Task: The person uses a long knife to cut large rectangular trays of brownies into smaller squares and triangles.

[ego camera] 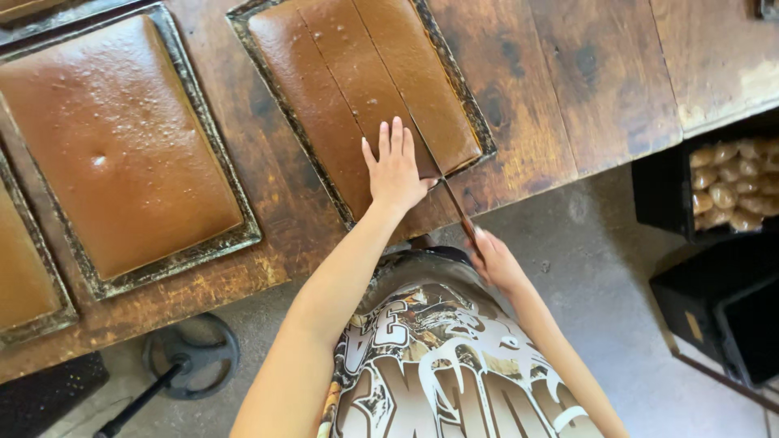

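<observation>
carefully slicing a brown slab in its tray

probably soft and sticky, easily torn; best steadied flat from above. left hand [395, 169] spread open, fingers released, pressing on slab [357, 73] inside metal tray [284, 105] on wooden table [568, 73]. right hand [495, 261] clenched on knife [442, 182] handle at table edge. neighbouring tray [203, 243] holding uncut slab; black crate [661, 195] holding wrapped pieces.
</observation>
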